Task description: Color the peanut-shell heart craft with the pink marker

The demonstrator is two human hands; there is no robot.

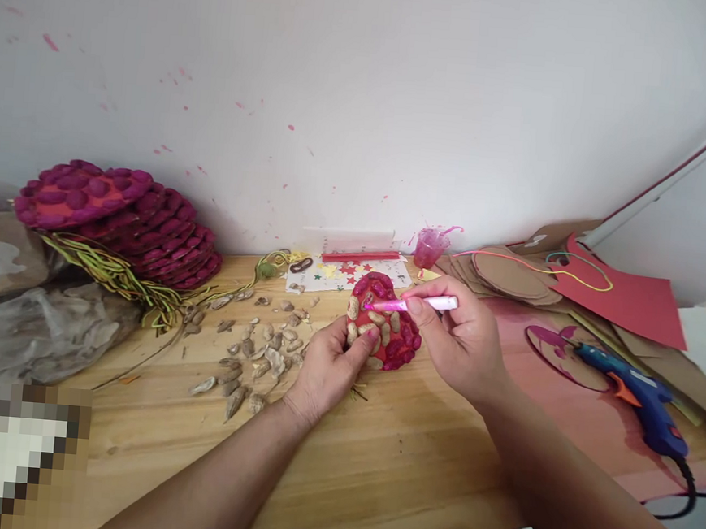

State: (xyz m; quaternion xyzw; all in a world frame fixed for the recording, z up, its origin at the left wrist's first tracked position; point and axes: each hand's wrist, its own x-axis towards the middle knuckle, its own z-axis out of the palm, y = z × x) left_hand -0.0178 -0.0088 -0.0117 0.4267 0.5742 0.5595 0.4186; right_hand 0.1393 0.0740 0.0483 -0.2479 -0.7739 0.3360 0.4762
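Observation:
A round red disc point(390, 347) covered with peanut shells is held tilted above the wooden table. Along its top and right edge the shells are painted magenta; those at the left and centre are bare tan. My left hand point(329, 370) grips the disc by its lower left edge, thumb on the front face. In my right hand point(460, 338) is a white-handled brush point(439, 303), pinched between thumb and fingers. Its pink tip touches a shell at the disc's upper left.
Loose peanut shells point(266, 347) lie left of my hands. Decorated discs point(89, 195) are stacked back left beside plastic bags point(48, 330). Behind stands a pink-stained cup point(432, 248). At right are cardboard circles point(511, 273), red paper point(632, 295) and a blue glue gun point(642, 393).

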